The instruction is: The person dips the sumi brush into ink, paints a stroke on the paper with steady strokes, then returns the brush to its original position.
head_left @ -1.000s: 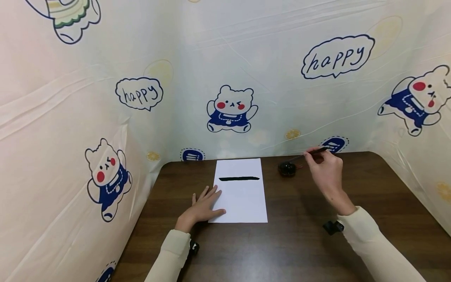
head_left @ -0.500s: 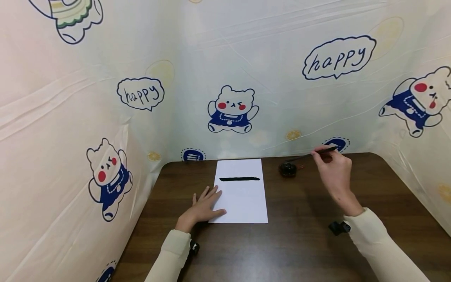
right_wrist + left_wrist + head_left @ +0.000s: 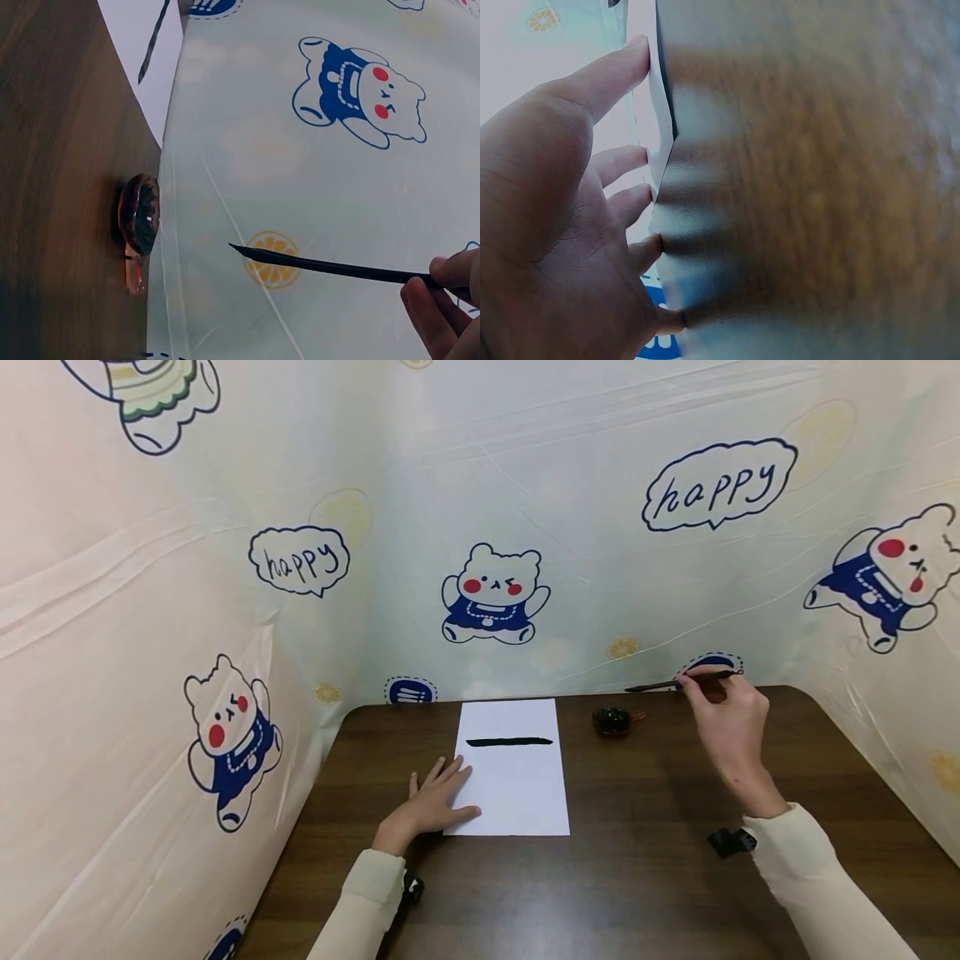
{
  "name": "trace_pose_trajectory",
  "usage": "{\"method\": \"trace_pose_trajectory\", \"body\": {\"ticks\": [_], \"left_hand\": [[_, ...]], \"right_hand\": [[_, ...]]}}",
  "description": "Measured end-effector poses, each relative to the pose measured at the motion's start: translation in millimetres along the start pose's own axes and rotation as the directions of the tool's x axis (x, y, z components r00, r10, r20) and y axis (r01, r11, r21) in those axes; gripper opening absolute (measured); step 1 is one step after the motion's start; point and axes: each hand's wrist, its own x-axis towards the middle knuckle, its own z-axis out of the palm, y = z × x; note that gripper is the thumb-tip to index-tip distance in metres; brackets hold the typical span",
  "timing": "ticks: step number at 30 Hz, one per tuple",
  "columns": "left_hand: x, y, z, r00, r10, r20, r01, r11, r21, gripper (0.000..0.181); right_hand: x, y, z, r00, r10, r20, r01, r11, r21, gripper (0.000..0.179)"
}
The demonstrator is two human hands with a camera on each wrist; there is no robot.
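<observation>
A thin dark ink brush (image 3: 660,685) is pinched between the thumb and fingers of my right hand (image 3: 731,718). Its pointed black tip (image 3: 244,250) hangs in the air, up and to the right of a small ink dish (image 3: 612,721). That dish looks dark and glossy, with a reddish handle. My left hand (image 3: 427,802) rests with spread fingers on the left edge of a white paper sheet (image 3: 517,793). One thick black horizontal stroke (image 3: 510,742) crosses the upper part of the sheet. In the left wrist view, the fingertips (image 3: 636,56) press at the paper's edge.
The brown wooden table (image 3: 622,877) reaches back to a pale curtain (image 3: 585,568) printed with bears and "happy" bubbles. The curtain also encloses both sides. A small black camera (image 3: 729,842) sits on the right wrist.
My right hand has moved to the right, lifting the brush up and away from the ink dish. The left hand and the paper have stayed in place.
</observation>
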Motion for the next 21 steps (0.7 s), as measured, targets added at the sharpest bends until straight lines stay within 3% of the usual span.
{"method": "trace_pose_trajectory", "body": {"ticks": [9,21], "left_hand": [[2.1,-3.0,2.6,1.0,0.0,-0.007,0.0,1.0,0.0,0.082],[1.8,-3.3,3.0,1.0,-0.003,-0.009,0.003,1.0,0.005,0.082]], "right_hand": [[-2.5,4.7,-1.3,0.999,0.047,-0.009,-0.048,0.999,-0.023,0.011],[-9.0,9.9,1.0,1.0,0.016,0.001,-0.016,1.0,-0.006,0.009]]}}
